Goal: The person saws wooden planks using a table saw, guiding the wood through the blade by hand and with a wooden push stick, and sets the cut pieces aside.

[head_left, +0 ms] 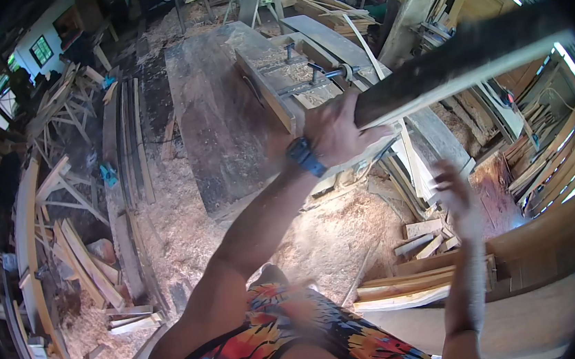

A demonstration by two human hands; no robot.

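My left hand [338, 129], with a dark watch [305, 158] on its wrist, grips the near end of a thick wooden plank [456, 66]. Dark on its broad side and pale along its lower edge, the plank is raised and slants up toward the far right, where its outline blurs. My right hand [453, 191] hangs in the air below the plank, apart from it, fingers loosely spread and somewhat smeared, with nothing visible in it. Just beyond my left hand lies a woodworking table [217, 127] bearing a wooden fence [267, 93] and a clamp [322, 74].
Sawdust [334, 234] covers the floor around me. Stacked boards [409, 289] and short offcuts [421, 239] lie low on the right. Long planks [133, 146] and wooden trestles [70, 183] stand to the left. More boards [417, 18] lean at the back right.
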